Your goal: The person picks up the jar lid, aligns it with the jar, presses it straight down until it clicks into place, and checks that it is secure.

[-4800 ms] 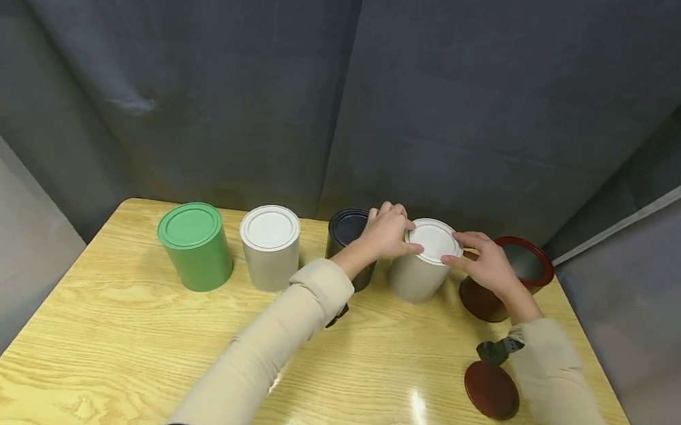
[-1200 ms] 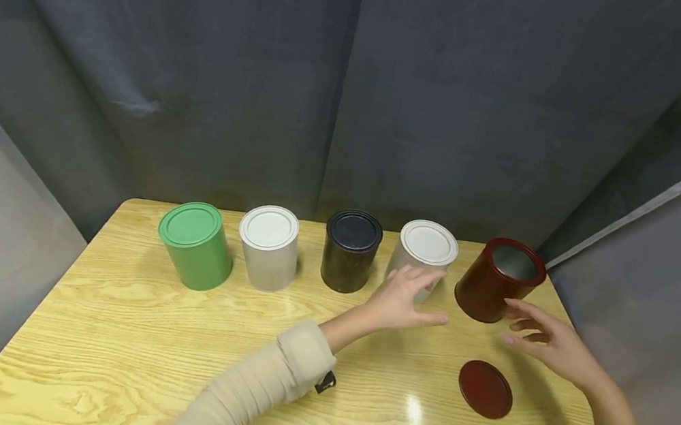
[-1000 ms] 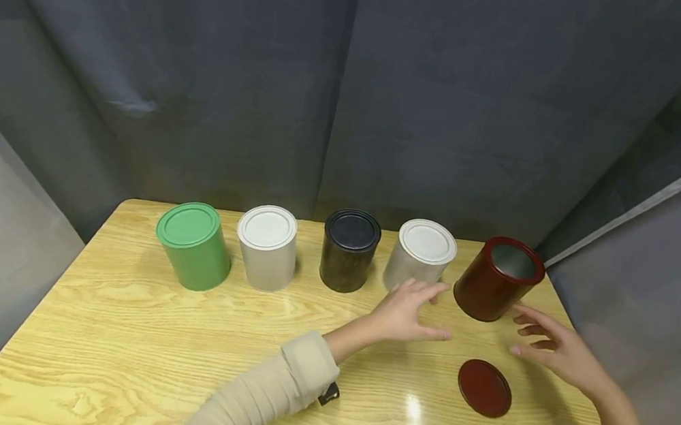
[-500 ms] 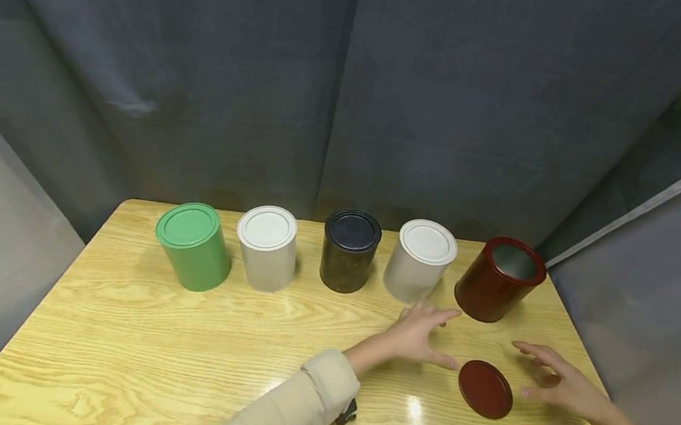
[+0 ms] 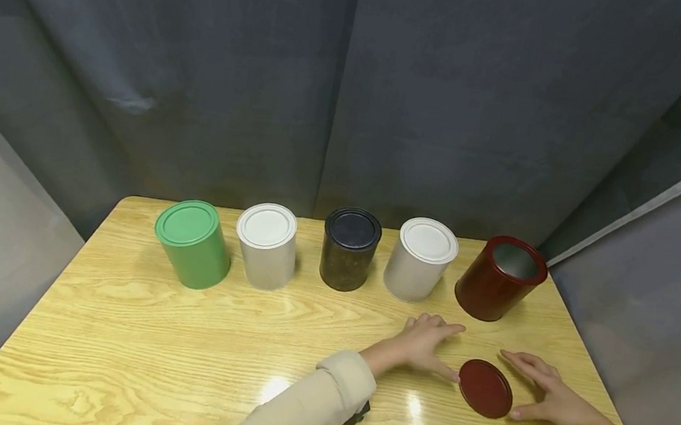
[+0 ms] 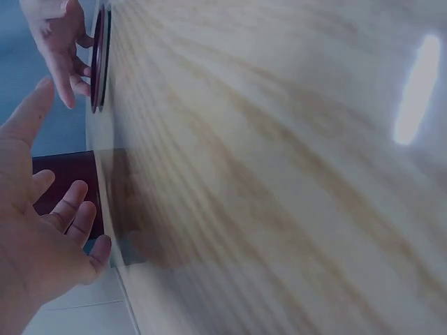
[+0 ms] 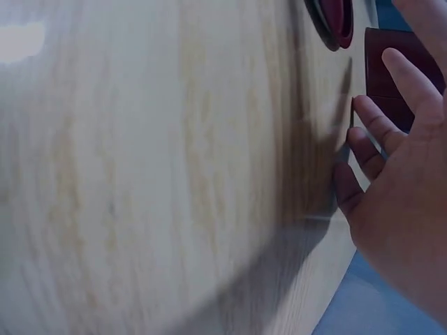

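Observation:
A dark red round lid (image 5: 485,389) lies flat on the table between my two hands. To its left is my left hand (image 5: 420,343), fingers spread, its thumb tip close to the lid's rim. My right hand (image 5: 553,396) is on the other side, thumb tip by the rim and fingers reaching past it. Whether either thumb touches the lid I cannot tell. Neither hand holds anything. Behind them stands a dark red can (image 5: 489,292), its top uncovered and grey inside. The left wrist view shows the lid (image 6: 101,59) edge-on; the right wrist view cuts off part of the lid (image 7: 334,21).
Along the table's (image 5: 178,361) back edge stand a green can (image 5: 197,253), a white-lidded can (image 5: 270,260), a black can (image 5: 346,264) and another white-lidded can (image 5: 415,271), all lidded. A dark curtain (image 5: 328,88) hangs behind; a grey one (image 5: 664,305) borders the right side.
Earlier both hands were on the lid of the white can beside the red one. They have since left it and come down toward the red lid, one on each side. The cans stay put.

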{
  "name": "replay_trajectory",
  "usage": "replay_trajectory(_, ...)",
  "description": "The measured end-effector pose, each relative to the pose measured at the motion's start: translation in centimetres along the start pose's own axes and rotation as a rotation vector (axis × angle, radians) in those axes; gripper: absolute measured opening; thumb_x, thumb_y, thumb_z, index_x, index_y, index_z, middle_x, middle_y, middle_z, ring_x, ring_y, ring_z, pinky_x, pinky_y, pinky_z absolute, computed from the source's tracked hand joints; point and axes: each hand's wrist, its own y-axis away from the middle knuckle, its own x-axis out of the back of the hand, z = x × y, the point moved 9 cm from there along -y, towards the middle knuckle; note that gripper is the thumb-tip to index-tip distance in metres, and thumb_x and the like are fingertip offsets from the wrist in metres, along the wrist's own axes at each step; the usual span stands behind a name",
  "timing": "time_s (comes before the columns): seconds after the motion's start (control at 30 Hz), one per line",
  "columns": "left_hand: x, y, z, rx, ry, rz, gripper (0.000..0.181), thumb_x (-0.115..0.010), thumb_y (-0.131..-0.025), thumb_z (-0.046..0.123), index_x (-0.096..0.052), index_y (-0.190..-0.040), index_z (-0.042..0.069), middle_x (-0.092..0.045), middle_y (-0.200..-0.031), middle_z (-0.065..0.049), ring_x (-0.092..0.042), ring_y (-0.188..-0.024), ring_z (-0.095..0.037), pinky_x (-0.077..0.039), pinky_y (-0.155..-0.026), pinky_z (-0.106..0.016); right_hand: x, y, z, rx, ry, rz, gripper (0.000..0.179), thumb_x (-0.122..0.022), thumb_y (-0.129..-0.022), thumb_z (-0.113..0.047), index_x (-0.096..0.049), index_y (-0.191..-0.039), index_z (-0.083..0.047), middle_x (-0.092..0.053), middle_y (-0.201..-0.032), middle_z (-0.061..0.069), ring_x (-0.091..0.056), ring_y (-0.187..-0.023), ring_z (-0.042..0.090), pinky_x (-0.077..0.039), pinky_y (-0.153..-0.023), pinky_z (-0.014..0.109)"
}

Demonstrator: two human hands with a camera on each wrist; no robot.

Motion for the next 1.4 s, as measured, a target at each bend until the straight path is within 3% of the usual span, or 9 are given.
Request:
replay_trajectory(0.2,-1.2,-0.3,0.4,0.004,-0.004,-0.037,0.087,-0.069,-0.064,0.064,-0.037,-0.139,0.032,-0.047,-0.111,0.01,-0.036,-0.09,-0.006,-0.023,-0.069,-0.021,-0.3,0.1,-0.1,0.037,0.023,0.006,0.085,-0.08,-0.065,-0.014,-0.037,-0.138,-0.005,-0.027,-0.128,0.022,-0.016,-0.111,0.042,-0.018,-0.075,0.061)
replay_trajectory(0.53,-3.0,-0.6,1.0,0.052,-0.164,-0.08,0.087,-0.067,-0.057,0.072,-0.039,-0.135,0.043,-0.04,-0.114,0.014,-0.031,-0.09,-0.006,-0.02,-0.069,-0.023,-1.2,0.1,-0.6,0.096,0.013,-0.001,0.084,-0.081,-0.063,-0.016,-0.04,-0.135,-0.007,-0.021,-0.13,0.031,-0.009,-0.111,0.055,-0.013,-0.074,0.065)
replay_trajectory(0.83,-2.7,-0.3,1.6,0.1,-0.224,-0.093,0.084,-0.069,-0.056,0.07,-0.042,-0.131,0.046,-0.038,-0.103,0.016,-0.029,-0.085,-0.007,-0.02,-0.069,-0.025,-1.6,0.0,-0.5,0.103,0.006,-0.018,0.084,-0.081,-0.061,-0.017,-0.041,-0.135,-0.009,-0.016,-0.131,0.036,-0.004,-0.111,0.061,-0.009,-0.07,0.072)
replay_trajectory(1.4,-3.2,-0.5,2.2,0.117,-0.265,-0.073,0.077,-0.065,-0.059,0.072,-0.042,-0.129,0.049,-0.038,-0.095,0.015,-0.029,-0.082,-0.007,-0.02,-0.068,-0.026,-1.5,0.0,-0.7,0.096,0.063,0.057,0.083,-0.082,-0.059,-0.022,-0.046,-0.132,-0.012,-0.023,-0.13,0.031,-0.01,-0.113,0.057,-0.013,-0.071,0.07)
